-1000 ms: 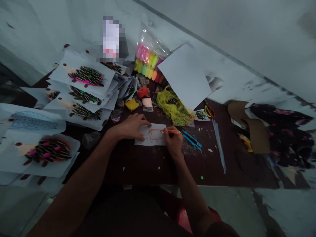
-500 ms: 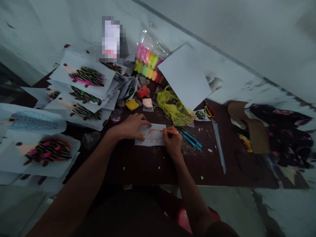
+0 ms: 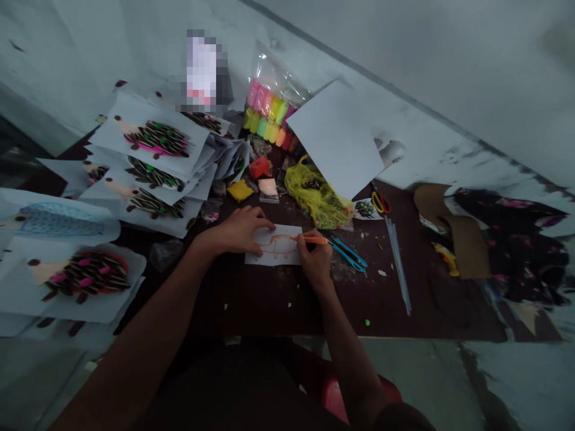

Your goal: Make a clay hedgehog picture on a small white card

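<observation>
A small sheet of white paper (image 3: 265, 258) lies on the dark table and bears an orange outline of a four-legged animal. My left hand (image 3: 240, 231) rests on the sheet's left edge, thumb and fingers spread apart, holding nothing. Closed around an orange marker (image 3: 318, 240), my right hand (image 3: 315, 257) sits at the sheet's right edge. The marker's tip is at the right end of the drawing, by the animal's back. Just right of that hand lies a blue box cutter (image 3: 349, 254).
Hedgehog pictures covered in seeds (image 3: 85, 275) are stacked at left. Behind the sheet are clay pieces (image 3: 241, 190), a yellow plastic bag (image 3: 309, 191) and a pack of coloured clay (image 3: 269, 114). Scissors (image 3: 381, 203), glue sticks (image 3: 399, 266) and a glue gun (image 3: 446, 259) lie to the right.
The marker and my right hand have shifted slightly right along the animal's back, where the orange line looks a little longer. My left hand stays in place.
</observation>
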### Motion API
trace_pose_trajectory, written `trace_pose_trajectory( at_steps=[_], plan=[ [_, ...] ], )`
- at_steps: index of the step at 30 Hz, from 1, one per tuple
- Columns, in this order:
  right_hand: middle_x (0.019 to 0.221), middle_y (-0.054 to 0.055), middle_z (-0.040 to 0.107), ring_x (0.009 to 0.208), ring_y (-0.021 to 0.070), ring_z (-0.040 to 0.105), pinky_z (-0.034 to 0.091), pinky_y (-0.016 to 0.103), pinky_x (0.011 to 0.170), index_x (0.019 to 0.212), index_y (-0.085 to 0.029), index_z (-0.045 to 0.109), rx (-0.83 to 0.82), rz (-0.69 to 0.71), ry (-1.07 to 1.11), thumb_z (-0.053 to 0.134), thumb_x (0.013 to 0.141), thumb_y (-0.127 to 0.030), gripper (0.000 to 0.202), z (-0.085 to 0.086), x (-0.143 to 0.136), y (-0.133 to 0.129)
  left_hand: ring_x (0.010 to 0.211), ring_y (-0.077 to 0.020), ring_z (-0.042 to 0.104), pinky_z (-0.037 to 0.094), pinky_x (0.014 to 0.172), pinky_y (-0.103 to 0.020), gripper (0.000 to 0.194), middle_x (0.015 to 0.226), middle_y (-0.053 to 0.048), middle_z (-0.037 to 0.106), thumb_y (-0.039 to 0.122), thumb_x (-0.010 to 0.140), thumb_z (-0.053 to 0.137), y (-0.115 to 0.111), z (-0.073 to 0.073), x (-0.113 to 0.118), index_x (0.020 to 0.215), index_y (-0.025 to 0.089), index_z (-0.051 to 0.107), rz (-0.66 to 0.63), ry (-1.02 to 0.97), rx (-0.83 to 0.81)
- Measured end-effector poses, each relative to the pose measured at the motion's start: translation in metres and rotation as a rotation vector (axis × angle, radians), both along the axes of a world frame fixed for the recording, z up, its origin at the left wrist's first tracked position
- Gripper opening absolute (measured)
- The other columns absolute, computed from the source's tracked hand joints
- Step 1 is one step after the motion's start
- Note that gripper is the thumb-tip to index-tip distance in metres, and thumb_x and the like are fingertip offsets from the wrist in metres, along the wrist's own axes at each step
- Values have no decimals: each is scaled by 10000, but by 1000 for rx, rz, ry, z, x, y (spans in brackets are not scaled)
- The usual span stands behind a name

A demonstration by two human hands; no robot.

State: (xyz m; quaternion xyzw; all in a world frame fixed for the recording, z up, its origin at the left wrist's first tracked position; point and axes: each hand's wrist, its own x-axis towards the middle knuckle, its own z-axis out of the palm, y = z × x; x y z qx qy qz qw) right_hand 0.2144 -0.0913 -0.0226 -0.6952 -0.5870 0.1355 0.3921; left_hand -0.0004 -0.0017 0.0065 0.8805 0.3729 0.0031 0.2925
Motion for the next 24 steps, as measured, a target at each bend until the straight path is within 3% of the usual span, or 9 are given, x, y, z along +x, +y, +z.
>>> trace_pose_trajectory(
  at_steps=[4, 14, 24],
  plan=[
    [595, -7, 617, 545, 153, 565, 417, 267, 574, 677, -225, 588, 28, -60, -27, 550, 865, -431, 281, 0, 4, -2, 1149, -299, 503, 385, 1006, -394, 633, 1256, -62, 570, 398, 693, 755, 0, -1, 0, 1310, 311, 643, -4, 3, 7],
    [676, 24, 687, 613, 175, 625, 443, 286, 620, 721, -221, 637, -7, 15, -19, 541, 885, -446, 295, -1, 1, -2, 1159, -303, 499, 383, 1016, -406, 645, 1258, -67, 561, 402, 693, 748, 0, 0, 0, 1319, 295, 642, -1, 5, -4],
    [637, 18, 659, 586, 181, 606, 413, 285, 600, 699, -222, 609, -12, -4, -46, 540, 869, -444, 289, -1, 0, -3, 1166, -311, 497, 374, 1010, -396, 636, 1256, -73, 563, 375, 676, 763, 0, 0, 0, 1297, 287, 656, 12, -22, -16]
  ],
)
